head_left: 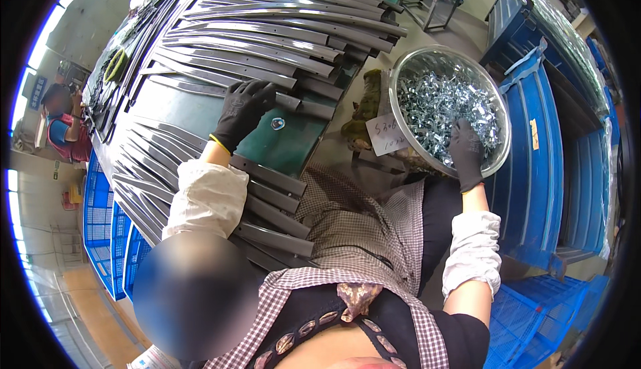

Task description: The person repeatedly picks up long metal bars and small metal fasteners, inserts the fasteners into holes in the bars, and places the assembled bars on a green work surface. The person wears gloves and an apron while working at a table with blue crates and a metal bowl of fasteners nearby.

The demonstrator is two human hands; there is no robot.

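My left hand (244, 112), in a black glove with a yellow cuff edge, is over the green-topped table (267, 147). Its bent fingers are closed over a long dark strip (287, 102) near the strip's end. A small round white-and-blue piece (277, 123) lies on the table beside that hand. To my right, a large clear round tub (505, 129) holds a heap of small shiny metal clips (437, 99). My right hand (467, 149), also black-gloved, reaches over the near rim with its fingers together among the clips. The fingertips are partly hidden there.
Many dark strips (254, 32) lie in rows across the table, some jutting past its edge. A paper tag (386, 135) hangs on the tub. Blue metal bins (527, 162) stand right; blue crates (100, 215) stand left. Another person (63, 125) is at far left.
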